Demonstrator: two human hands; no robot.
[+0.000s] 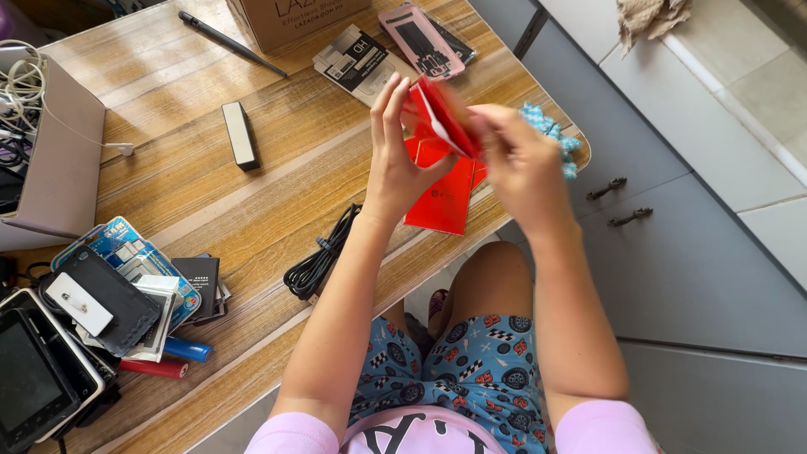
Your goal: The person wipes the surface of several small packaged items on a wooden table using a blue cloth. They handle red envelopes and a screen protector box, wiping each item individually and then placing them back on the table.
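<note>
Red packet [437, 118] held up above the wooden table [277, 160], pinched from both sides: left hand [399, 164] at 9 o'clock with fingers flat along its back, right hand [517, 164] at 3 o'clock, closed on its edge, blurred. Looks mid-opening; calls next for a firmer pull at the flap. Red sleeve [441, 202] below at 6 o'clock, black cable [319, 261] at 8 o'clock.

2 hands raised together, left [397, 160], right [519, 160], fingers pinching
</note>
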